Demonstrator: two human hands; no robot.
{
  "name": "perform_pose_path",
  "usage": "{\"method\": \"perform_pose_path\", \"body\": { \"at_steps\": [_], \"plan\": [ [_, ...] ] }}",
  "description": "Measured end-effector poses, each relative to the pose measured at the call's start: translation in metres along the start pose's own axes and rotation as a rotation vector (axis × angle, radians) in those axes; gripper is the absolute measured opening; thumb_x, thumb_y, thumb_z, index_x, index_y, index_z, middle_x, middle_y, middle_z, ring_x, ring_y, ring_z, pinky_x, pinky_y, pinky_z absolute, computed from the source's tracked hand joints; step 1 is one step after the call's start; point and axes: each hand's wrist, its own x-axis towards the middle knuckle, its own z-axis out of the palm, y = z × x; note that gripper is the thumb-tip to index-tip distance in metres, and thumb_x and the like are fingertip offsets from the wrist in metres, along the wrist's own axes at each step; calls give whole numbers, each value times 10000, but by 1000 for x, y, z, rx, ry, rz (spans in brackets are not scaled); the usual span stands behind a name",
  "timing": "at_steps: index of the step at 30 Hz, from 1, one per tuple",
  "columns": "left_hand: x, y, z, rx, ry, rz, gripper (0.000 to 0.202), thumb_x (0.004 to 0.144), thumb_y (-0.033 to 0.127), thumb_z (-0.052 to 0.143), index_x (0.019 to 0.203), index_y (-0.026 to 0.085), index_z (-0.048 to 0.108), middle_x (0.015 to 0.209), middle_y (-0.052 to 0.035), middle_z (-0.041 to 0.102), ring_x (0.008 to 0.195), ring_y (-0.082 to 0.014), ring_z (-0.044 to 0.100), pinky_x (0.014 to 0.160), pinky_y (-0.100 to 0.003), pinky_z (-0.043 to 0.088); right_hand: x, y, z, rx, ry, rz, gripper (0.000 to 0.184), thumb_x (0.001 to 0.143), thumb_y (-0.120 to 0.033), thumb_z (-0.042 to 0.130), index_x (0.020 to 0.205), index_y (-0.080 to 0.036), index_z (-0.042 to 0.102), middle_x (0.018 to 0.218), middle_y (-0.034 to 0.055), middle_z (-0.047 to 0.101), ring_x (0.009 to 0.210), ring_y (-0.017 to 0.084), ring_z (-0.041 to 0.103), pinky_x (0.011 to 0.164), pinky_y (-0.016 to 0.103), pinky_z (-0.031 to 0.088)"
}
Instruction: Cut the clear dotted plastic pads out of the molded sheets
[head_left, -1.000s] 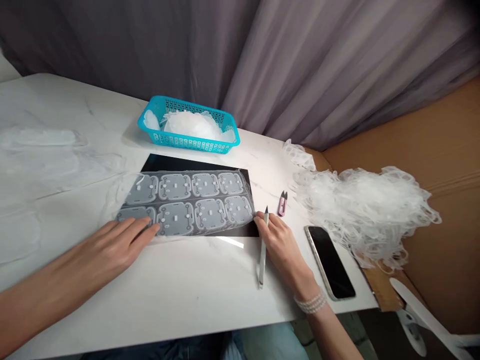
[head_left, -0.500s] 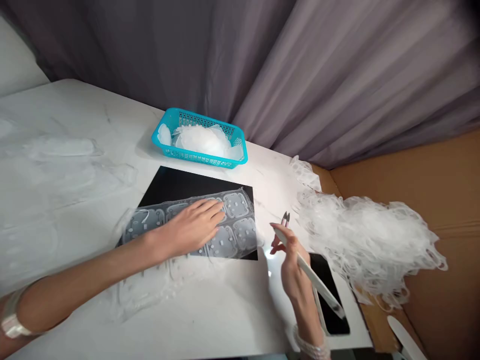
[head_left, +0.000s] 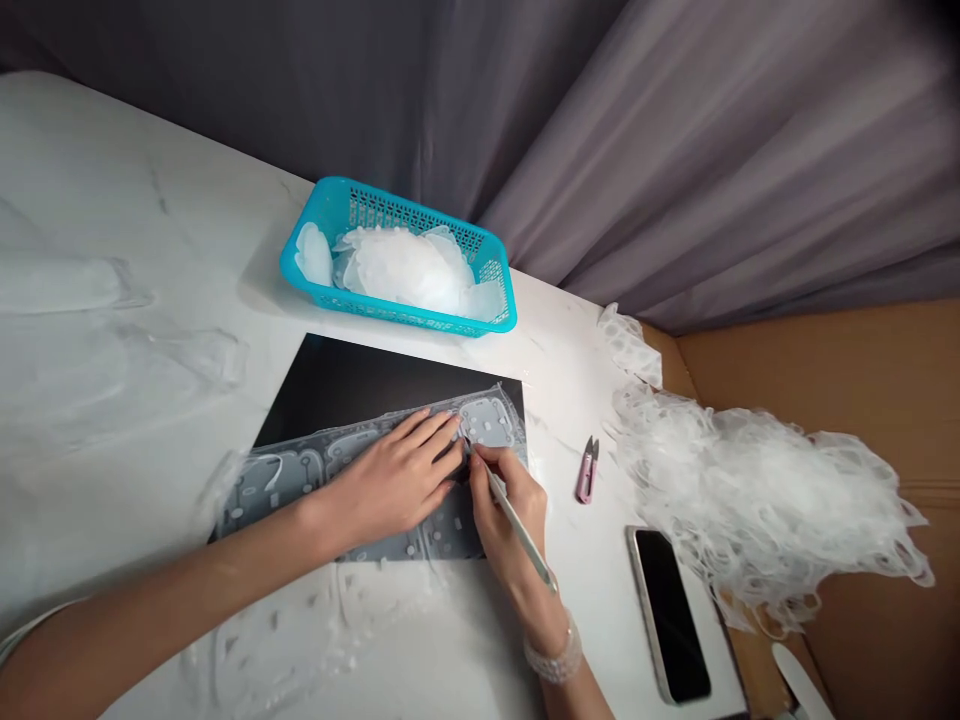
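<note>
Tool [head_left: 520, 530] pinched in right hand [head_left: 531, 500], tip unclear, left hand [head_left: 401, 475] spread, partly hiding clear sheet [head_left: 487, 422]

The clear molded sheet [head_left: 487, 422] has slid nearer and slanted, baring more black mat [head_left: 352, 385]. The left hand [head_left: 405, 475] has moved from its near-left edge onto its middle; the right hand [head_left: 510, 510], earlier raised, has lowered the slim pale tool [head_left: 523, 533] beside the left fingertips.

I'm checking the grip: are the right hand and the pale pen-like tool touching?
Touching. The head view shows the right hand pinching the pale tool near its far end, shaft slanting back across it.
</note>
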Motion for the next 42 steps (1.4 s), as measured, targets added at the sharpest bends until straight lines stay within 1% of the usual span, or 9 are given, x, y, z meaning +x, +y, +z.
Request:
{"method": "perform_pose_path", "body": {
  "at_steps": [10, 19, 25, 28, 31, 33, 35, 39, 42],
  "plan": [
    [-1, 0, 3, -22, 13, -9, 355, 1023, 280, 388, 1243, 117, 614, 1425, -176, 565, 1351, -288, 503, 1163, -454, 343, 8, 1, 6, -185, -14, -136, 103, 996, -205, 488, 941, -221, 574, 838, 23, 679, 673, 147, 633, 627, 257, 477],
    [-2, -2, 5, -36, 25, -13, 352, 1011, 302, 430, 1226, 113, 635, 1414, -160, 579, 1351, -287, 497, 1169, -438, 335, 8, -10, 3, -340, -77, -230, 201, 988, -131, 385, 836, -220, 482, 705, 15, 555, 621, 164, 533, 569, 276, 417],
    [-2, -3, 3, -54, -4, -10, 377, 1015, 272, 411, 1269, 85, 617, 1430, -173, 559, 1364, -297, 481, 1168, -452, 342, 0, -5, 0, -413, -122, -304, 213, 989, -97, 370, 861, -202, 504, 741, 33, 541, 660, 183, 508, 591, 298, 423],
    [-2, -3, 3, -41, 0, 1, 368, 1009, 266, 427, 1256, 85, 630, 1430, -180, 559, 1364, -298, 484, 1177, -454, 330, 3, 5, 5, -453, -113, -377, 223, 994, -83, 365, 945, -172, 564, 802, 71, 583, 749, 215, 545, 658, 327, 478],
    [-3, -3, 4, -33, 4, 12, 382, 1007, 260, 424, 1277, 77, 623, 1432, -180, 561, 1368, -294, 482, 1181, -452, 330, 8, 14, 9, -491, -75, -411, 267, 993, -95, 397, 1181, -127, 584, 1056, 158, 645, 999, 270, 598, 826, 402, 528],
    [-3, -3, 5, -36, 11, 11, 404, 1006, 248, 413, 1311, 64, 604, 1434, -177, 561, 1369, -292, 482, 1179, -453, 335, 11, 18, 10, -529, -79, -406, 370, 989, -104, 415, 1343, -101, 524, 1303, 212, 594, 1236, 315, 540, 985, 478, 493],
    [-4, -4, 7, -37, 19, 8, 419, 1000, 232, 411, 1327, 43, 592, 1426, -182, 568, 1360, -298, 493, 1177, -462, 340, 13, 18, 9, -561, -138, -420, 451, 984, -88, 405, 1431, -64, 461, 1432, 243, 519, 1375, 336, 450, 1104, 528, 416],
    [-5, -5, 10, -43, 28, 9, 431, 990, 233, 423, 1323, 22, 596, 1415, -199, 572, 1357, -317, 494, 1176, -475, 343, 15, 14, 13, -505, -223, -445, 468, 983, -73, 379, 1441, -46, 475, 1457, 270, 501, 1432, 338, 405, 1166, 561, 358],
    [-5, -6, 10, -51, 25, 3, 450, 989, 235, 413, 1352, 27, 579, 1454, -199, 535, 1377, -319, 471, 1178, -477, 342, 16, 16, 12, -227, -110, -333, 425, 1000, -115, 357, 1361, -141, 581, 1387, 182, 600, 1355, 288, 519, 1124, 513, 441]
  ]
}}
